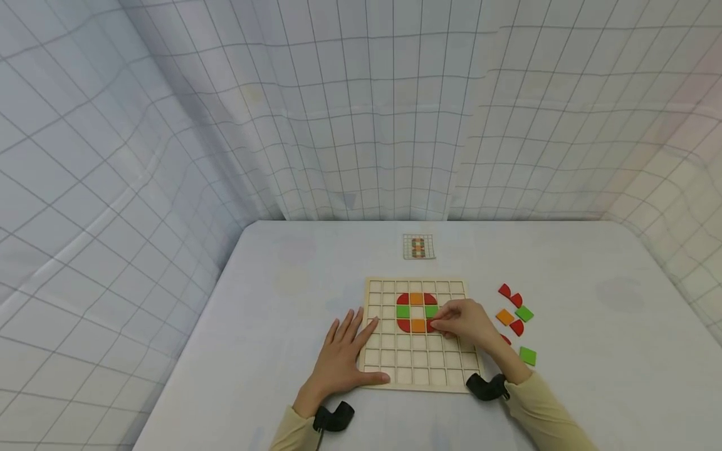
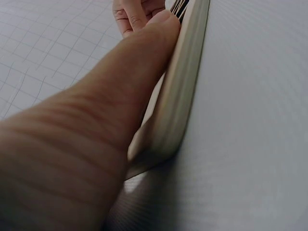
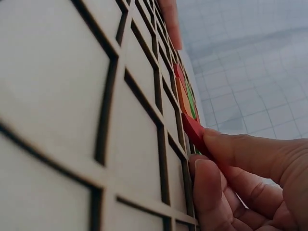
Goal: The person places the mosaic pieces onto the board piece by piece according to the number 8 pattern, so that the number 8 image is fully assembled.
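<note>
A wooden grid board point(image 1: 420, 360) lies on the white table. My left hand point(image 1: 341, 360) rests spread along its left side, fingers straight, thumb over the front left corner. With thumb and fingers, my right hand point(image 1: 465, 322) pinches a red quarter-circle tile point(image 3: 195, 132) at the lower right of a ring of tiles; the fingers hide part of it. In that ring, orange squares point(image 1: 416, 299) stand at top and bottom, green squares point(image 1: 403, 311) at the sides, and red quarter-circles point(image 1: 403, 299) at the other corners. The cell in its middle shows bare wood.
Right of the board lie several loose tiles: red quarter-circles point(image 1: 517, 327), green squares point(image 1: 528, 356) and an orange square point(image 1: 504, 317). A small card point(image 1: 418, 247) printed with a grid and coloured pattern lies behind the board. Gridded white curtains point(image 1: 372, 125) surround the table.
</note>
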`<state>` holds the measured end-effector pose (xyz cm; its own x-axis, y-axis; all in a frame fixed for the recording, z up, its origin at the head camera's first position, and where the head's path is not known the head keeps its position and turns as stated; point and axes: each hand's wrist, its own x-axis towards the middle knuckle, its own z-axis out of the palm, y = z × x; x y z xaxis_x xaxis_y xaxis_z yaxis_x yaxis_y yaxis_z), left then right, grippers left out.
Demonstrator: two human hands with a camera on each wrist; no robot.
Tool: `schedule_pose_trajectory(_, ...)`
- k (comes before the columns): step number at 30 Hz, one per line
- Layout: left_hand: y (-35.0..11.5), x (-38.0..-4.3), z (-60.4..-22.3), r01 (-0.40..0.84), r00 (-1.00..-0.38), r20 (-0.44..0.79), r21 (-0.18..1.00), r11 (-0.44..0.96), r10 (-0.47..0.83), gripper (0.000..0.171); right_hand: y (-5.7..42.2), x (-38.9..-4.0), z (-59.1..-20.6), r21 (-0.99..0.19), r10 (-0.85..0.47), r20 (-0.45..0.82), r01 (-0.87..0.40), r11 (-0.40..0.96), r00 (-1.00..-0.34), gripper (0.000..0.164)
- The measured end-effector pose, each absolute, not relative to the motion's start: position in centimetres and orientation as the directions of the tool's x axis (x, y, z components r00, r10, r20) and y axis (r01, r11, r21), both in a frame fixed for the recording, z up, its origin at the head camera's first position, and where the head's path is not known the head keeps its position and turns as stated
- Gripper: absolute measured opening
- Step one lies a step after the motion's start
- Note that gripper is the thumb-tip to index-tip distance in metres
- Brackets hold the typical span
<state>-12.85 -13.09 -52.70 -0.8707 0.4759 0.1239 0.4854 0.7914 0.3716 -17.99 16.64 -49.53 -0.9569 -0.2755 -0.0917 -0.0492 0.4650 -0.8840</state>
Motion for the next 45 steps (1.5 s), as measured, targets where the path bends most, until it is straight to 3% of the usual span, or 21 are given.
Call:
schedule_pose_trajectory(18,-13.1,-12.8,-52.6,0.515,-0.857,0.184,0.374,0.772,0.482,0.104,15.4,-18.1,-49.1,-0.814,-0.183,-0.098,-0.027,0.580,-0.978,0.012)
schedule_pose_trajectory(30,-13.1,-12.8,-52.2,0.499,-0.864,0.143,0.374,0.782,0.483,0.104,17.4,-17.7,-49.1,-0.808,-0.270,0.018,-0.173,0.563,-0.963,0.011)
schedule_pose_trajectory(40,-13.0,-12.9,-52.3,0.501,-0.863,0.147,0.368,0.783,0.483,0.104,23.5,-17.7,-47.6,-0.761,-0.104,0.109,-0.150,0.631,-0.989,0.022)
schedule_pose_trajectory(45,-13.0,-12.8,-52.5,0.501,-0.864,0.157,0.369,0.783,0.479,0.104,25.8,-17.9,-47.6,-0.669,0.012,0.165,-0.103,0.736,-0.986,0.026)
